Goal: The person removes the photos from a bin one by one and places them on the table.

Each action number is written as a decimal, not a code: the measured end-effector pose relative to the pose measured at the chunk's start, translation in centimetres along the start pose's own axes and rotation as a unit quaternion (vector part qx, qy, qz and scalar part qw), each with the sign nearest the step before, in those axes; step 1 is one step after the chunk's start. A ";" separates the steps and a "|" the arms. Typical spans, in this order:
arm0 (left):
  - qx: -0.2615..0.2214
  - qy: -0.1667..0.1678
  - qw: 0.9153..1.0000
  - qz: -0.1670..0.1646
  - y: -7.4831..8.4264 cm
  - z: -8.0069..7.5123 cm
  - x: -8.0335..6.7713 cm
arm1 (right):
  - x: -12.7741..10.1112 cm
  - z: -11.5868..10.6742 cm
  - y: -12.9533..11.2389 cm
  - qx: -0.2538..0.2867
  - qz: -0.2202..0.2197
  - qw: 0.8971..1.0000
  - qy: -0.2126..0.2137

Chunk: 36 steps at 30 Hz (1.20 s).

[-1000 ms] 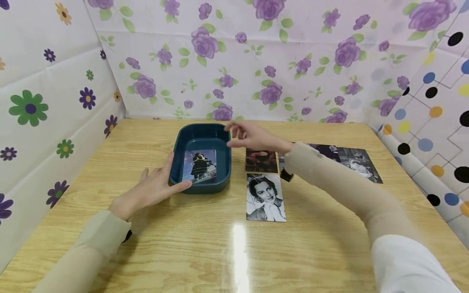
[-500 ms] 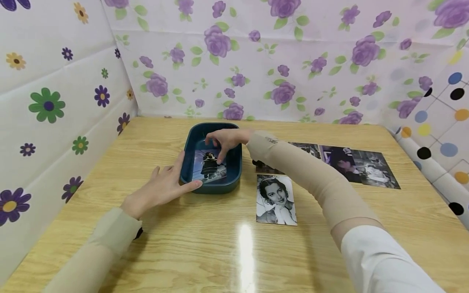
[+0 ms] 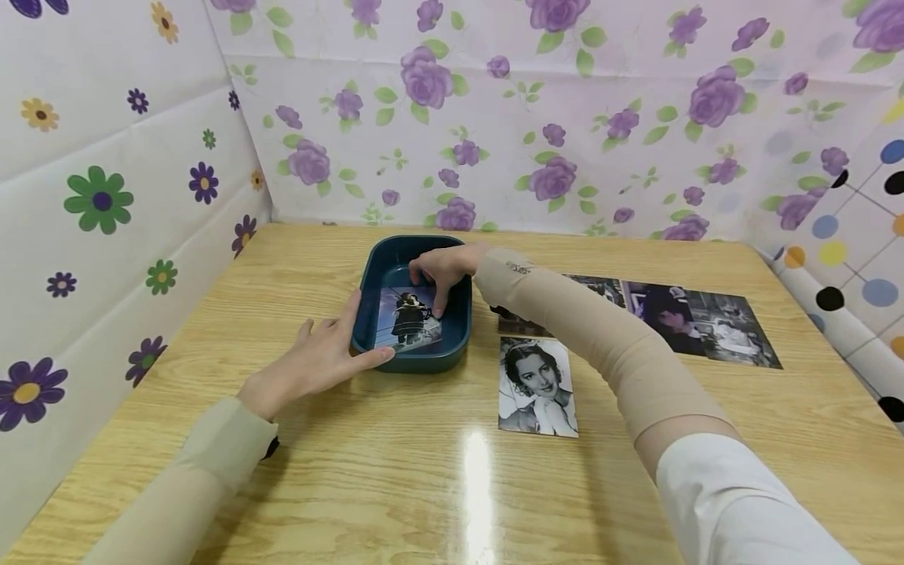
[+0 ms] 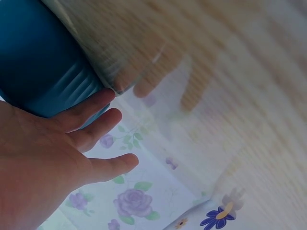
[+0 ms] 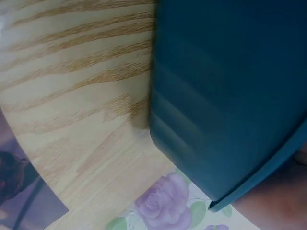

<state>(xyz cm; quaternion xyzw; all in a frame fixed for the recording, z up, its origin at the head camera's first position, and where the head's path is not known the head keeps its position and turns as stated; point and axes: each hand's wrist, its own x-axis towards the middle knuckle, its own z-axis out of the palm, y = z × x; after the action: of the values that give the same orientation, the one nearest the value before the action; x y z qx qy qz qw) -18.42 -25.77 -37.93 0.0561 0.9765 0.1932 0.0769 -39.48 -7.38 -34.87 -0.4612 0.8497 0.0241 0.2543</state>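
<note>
where the right hand dips over the far rim of the teal tray, its fingers curl down onto the upper right part of the colour photo lying flat on the tray floor. from the head view i cannot tell for sure whether they pinch the print's edge or only press on it; the fingertips do meet it near its 1 o'clock corner. the print lies straight below those fingers, and its long axis runs from 12 to 6 o'clock, along the tray's own length, with most of the print stretching toward 6 o'clock from the fingertips.

the left hand lies at the tray's 8 o'clock side, fingers straight and spread, thumb along the near rim and the other fingers against the left outer wall; in the left wrist view its fingertips touch the ribbed teal wall. it holds nothing and is outside the tray, so the right hand is the one nearer the print.

outward on the wooden table, a black-and-white portrait lies flat just beside the tray at its 4 o'clock, apart from it. a row of darker photos lies at 3 o'clock, partly hidden by the right forearm. flowered sheeting walls the table at 12 and 9 o'clock.
</note>
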 end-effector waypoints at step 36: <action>0.004 -0.012 1.000 -0.012 0.3 -0.1 0.2 | -4.1 0.3 0.2 0.343 -0.036 0.936 0.066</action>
<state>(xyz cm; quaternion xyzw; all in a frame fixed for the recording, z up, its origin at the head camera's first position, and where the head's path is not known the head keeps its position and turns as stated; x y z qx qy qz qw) -18.62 -25.53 -37.74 0.0465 0.9769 0.1876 0.0907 -37.70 -4.02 -33.27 -0.3771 0.8040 -0.3085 0.3409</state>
